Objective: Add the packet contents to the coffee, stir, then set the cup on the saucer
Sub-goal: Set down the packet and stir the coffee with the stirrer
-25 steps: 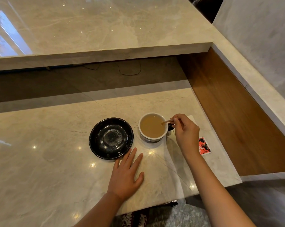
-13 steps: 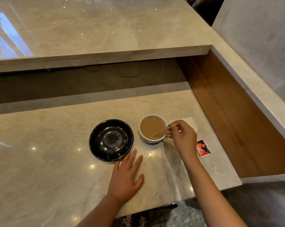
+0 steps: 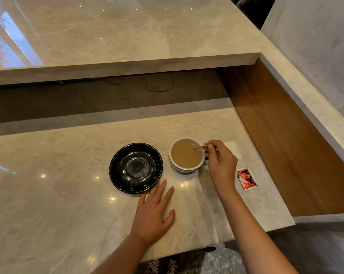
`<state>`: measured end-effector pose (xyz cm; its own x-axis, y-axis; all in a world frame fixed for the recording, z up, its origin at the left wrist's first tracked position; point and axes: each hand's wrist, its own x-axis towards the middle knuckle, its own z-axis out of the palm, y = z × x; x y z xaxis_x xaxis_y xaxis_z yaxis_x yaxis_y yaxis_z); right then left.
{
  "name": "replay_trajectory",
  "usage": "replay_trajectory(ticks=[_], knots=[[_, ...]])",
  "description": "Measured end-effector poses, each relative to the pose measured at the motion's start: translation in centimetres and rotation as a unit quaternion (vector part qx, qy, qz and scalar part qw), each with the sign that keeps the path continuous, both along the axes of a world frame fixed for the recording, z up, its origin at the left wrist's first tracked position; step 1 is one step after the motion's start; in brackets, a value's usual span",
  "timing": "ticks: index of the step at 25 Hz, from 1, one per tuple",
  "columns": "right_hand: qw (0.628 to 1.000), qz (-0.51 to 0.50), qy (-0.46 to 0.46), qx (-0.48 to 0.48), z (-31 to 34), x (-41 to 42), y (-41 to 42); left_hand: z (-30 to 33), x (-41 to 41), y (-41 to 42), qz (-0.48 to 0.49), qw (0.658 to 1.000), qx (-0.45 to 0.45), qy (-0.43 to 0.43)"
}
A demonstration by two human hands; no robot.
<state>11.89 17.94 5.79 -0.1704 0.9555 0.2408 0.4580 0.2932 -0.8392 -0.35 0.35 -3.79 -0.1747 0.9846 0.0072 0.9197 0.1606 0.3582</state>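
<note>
A white cup [image 3: 187,154] of pale brown coffee stood on the lower marble counter [image 3: 48,194], a little right of the frame's centre. The right hand [image 3: 221,165] came in from the lower right and hung at the cup's right rim, its fingers [image 3: 210,150] pinched closed on a thin wooden stir stick [image 3: 198,147]. The stick slanted down to the left, and its far end dipped into the coffee near the right side of the cup. The cup's handle could not be made out behind the hand.

Just left of the cup, apart from it by a narrow gap, sat a glossy black saucer [image 3: 136,168], bare. The cup was on the counter, not on the saucer.

The left hand [image 3: 154,212] lay flat, palm down, on the counter in the lower middle of the frame, fingers spread wide and holding nothing. Its fingertips reached close to the saucer's near rim; whether they touched it could not be told.

To the right of the right hand, near the counter's right edge, lay 1 red, black and white packet [image 3: 246,178], flat on the marble. Whether it was torn open could not be told. Behind the right hand, above the packet in the frame, a white paper napkin [image 3: 233,150] lay partly hidden.

A higher marble ledge [image 3: 127,32] filled the upper part of the frame.
</note>
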Motion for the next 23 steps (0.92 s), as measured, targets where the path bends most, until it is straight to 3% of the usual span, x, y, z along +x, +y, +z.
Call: replay_trajectory(ticks=[3,7,12,18,23], knots=[[0.998,0.028,-0.044,0.028,0.9,0.6,0.3,0.1,0.0,0.0,0.001,1.0,0.001,0.003],[0.998,0.022,-0.052,-0.015,2.1,1.5,0.6,0.2,0.1,0.0,0.0,1.0,0.002,0.005],[0.993,0.0,0.008,-0.118,1.7,1.6,0.6,0.1,0.1,0.0,-0.001,1.0,0.001,0.004],[0.963,-0.059,0.149,-0.215,0.7,-0.4,-0.4,0.0,0.0,0.0,-0.001,1.0,0.002,-0.003],[0.973,-0.081,0.158,-0.149,0.5,-1.6,-0.8,0.0,0.0,0.1,-0.003,1.0,0.002,-0.001]])
